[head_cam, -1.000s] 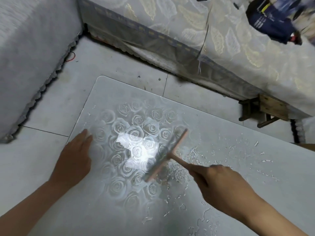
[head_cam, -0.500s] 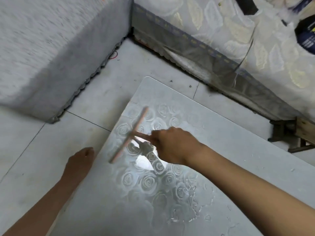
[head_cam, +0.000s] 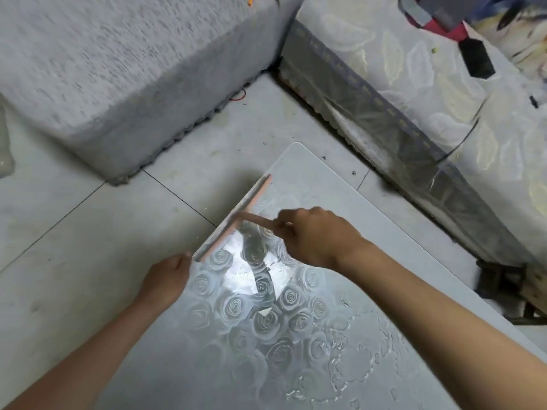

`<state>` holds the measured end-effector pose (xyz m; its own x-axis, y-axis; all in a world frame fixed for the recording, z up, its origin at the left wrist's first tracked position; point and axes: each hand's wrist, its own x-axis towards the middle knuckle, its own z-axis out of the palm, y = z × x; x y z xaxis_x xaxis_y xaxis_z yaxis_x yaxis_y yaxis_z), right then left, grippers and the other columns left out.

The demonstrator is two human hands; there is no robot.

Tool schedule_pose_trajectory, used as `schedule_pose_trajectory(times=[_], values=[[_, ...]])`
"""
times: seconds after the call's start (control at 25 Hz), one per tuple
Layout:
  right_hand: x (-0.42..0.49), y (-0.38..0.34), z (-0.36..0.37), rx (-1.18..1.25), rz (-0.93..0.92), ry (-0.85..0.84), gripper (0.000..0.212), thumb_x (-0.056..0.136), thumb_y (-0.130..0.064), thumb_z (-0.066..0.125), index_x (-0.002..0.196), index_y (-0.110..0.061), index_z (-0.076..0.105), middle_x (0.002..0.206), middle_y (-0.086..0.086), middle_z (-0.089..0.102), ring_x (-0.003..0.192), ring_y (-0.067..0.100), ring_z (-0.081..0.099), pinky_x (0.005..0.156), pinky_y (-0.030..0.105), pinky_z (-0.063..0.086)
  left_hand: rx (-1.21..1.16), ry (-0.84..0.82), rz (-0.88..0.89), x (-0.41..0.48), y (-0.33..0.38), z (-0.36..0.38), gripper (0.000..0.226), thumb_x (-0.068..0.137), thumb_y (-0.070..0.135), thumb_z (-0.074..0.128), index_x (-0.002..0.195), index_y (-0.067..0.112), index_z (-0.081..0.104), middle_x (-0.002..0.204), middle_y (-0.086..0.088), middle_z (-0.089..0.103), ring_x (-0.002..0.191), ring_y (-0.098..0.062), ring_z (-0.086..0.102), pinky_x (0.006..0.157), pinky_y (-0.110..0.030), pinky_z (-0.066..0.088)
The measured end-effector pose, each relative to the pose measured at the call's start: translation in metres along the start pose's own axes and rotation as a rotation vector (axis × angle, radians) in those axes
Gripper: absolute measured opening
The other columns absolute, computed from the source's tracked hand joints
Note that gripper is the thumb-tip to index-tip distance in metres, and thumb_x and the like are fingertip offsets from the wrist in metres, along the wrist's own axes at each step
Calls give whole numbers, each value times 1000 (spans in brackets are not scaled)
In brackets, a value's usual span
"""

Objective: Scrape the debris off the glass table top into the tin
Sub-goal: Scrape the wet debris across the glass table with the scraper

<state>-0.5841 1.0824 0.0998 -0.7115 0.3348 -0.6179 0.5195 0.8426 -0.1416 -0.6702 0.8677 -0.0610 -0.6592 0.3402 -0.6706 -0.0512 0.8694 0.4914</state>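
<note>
The glass table top (head_cam: 370, 261) has a rose pattern and fills the lower right of the head view. My right hand (head_cam: 313, 235) grips the handle of a pink T-shaped scraper (head_cam: 236, 220). Its blade lies along the table's left edge. My left hand (head_cam: 167, 278) rests at that same edge just below the blade's near end, fingers curled at the rim. Water streaks and droplets (head_cam: 355, 359) lie on the glass near me, along with a small white scrap (head_cam: 264, 311). No tin is in view.
A grey fabric-covered block (head_cam: 118, 69) stands on the tiled floor (head_cam: 74, 247) at upper left. A sofa with leaf-patterned cover (head_cam: 444, 99) runs along the right. A wooden stool (head_cam: 521, 288) sits by the table's right side.
My right hand swept the scraper leftward across the glass, from the wet middle to the left edge. My left hand shifted off the glass surface to the table's left rim.
</note>
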Motion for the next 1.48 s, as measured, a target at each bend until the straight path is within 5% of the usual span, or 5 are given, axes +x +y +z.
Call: schedule_pose_trajectory(times=[0.72,0.92,1.04,1.28,1.48], values=[[-58,17,-2,-230,157,-58,28,95,-29,40,117,-32,57,94,1,62,81,24,60,65,28,41,-53,-21,-6,-26,-32,-18,39,100,23,36,64,9,41,81,-29,57,77,-41,51,67,-32,32],[-48,-50,20,-52,-111,22,25,95,-29,41,114,-31,57,92,4,64,83,30,59,65,33,44,-15,-81,-18,-36,-49,-19,29,91,-1,38,107,3,61,120,-21,62,113,-38,54,90,-36,43],[-48,-57,45,-73,-70,1,23,96,-28,40,113,-28,55,88,4,60,76,28,54,64,32,41,-42,-75,-65,-45,-65,-21,56,90,-2,38,144,11,41,150,-11,38,138,-28,37,110,-33,33],[-115,-29,62,-69,168,-144,22,99,-32,37,109,-25,56,86,2,61,75,25,56,62,29,40,39,-84,-24,-72,-91,-26,39,87,-2,34,119,5,55,120,-27,57,110,-42,53,86,-37,46],[-96,-89,63,-64,-142,58,24,94,-25,42,114,-29,55,88,7,65,77,32,59,60,32,39,54,-10,13,-80,-96,-25,39,89,0,38,123,0,56,124,-21,59,112,-38,55,92,-39,44]])
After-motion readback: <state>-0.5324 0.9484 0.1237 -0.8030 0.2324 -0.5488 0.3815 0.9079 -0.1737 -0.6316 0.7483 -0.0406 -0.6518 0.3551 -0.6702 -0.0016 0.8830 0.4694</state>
